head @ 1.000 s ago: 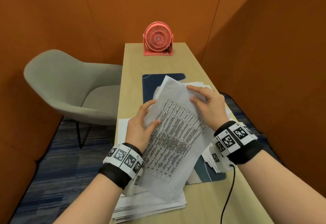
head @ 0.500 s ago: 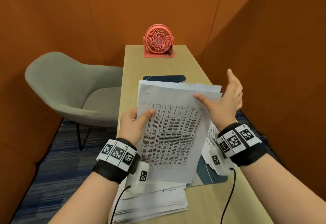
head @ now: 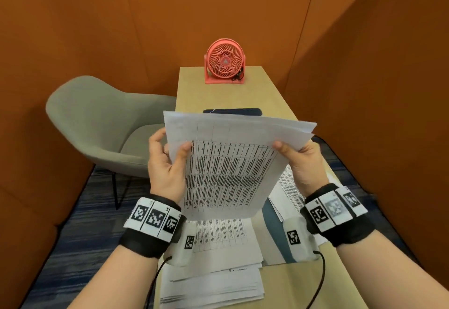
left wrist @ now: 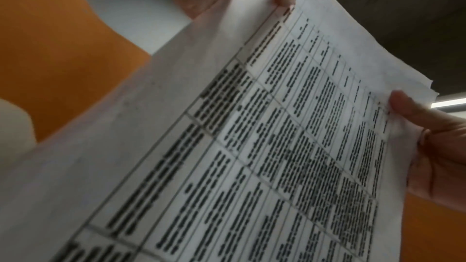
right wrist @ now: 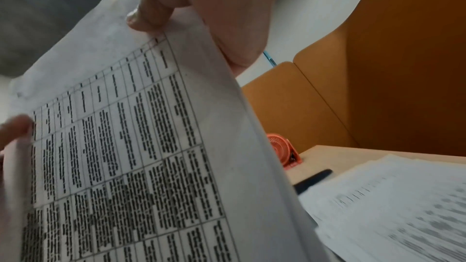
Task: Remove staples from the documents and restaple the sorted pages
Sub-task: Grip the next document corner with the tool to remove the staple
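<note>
Above the worktop (head: 272, 94), we hold a thin sheaf of printed pages (head: 226, 170) up in the air, tilted toward us, its table of dense text facing the head camera. Our left hand (head: 165, 163) grips the left edge, thumb on the front and fingers curled behind; our right hand (head: 303, 163) pinches the right edge the same way, thumb pressed on the printed face. Both sets of fingers are clamped on the paper, which touches nothing else. Below it lies a stack of papers (head: 213, 282) at the near edge of the worktop, and more loose sheets (head: 289, 187) rest to the right over a dark blue mat (head: 274, 233). A pink desk fan (head: 224, 64) stands at the far end, and a grey chair (head: 97, 124) sits off to the left. We cannot see a staple, a stapler or a staple remover in any view. We judge this to be the sorting and squaring step: the pages look gathered and roughly aligned, though the top right corner shows sheets slightly offset. Next we would need to tap the edges level, keep a firm pinch so nothing slips, and then find the stapler for the corner.
</note>
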